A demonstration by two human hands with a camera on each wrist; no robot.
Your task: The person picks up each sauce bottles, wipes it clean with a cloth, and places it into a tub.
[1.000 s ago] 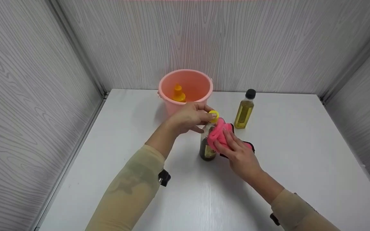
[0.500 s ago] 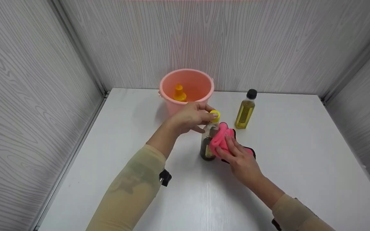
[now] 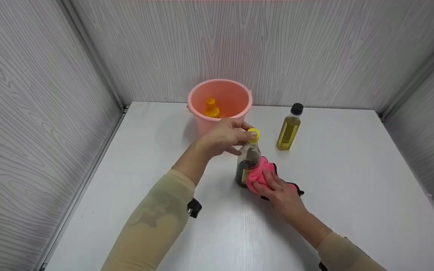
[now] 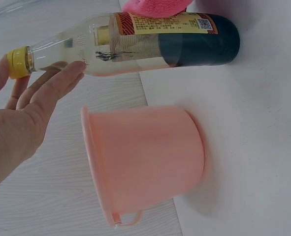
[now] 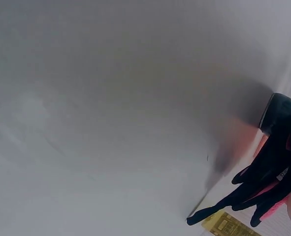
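Nearest me, my right hand (image 3: 279,190) presses a bunched pink cloth (image 3: 257,174) against the lower side of the bottle (image 3: 248,162), fingers curled over the cloth and clamped on it; a black edge of the cloth trails onto the tabletop (image 3: 352,180) behind the hand. The cloth looks soft and light, so I judge it will fold and slide unless held in a wad as it is. The bottle stands upright mid-tabletop, clear plastic, dark liquid only in its lower part, so the weight sits low and the upper part will likely give if squeezed. My left hand (image 3: 222,137) steadies the neck just under the yellow cap (image 3: 253,133); from the left wrist view its fingers (image 4: 56,83) lie fairly straight against the shoulder, a loose grip rather than a clamp. I judge the neck the best hold: narrow and stiff. Beyond stand the bucket (image 3: 220,98) and the oil bottle (image 3: 289,128).
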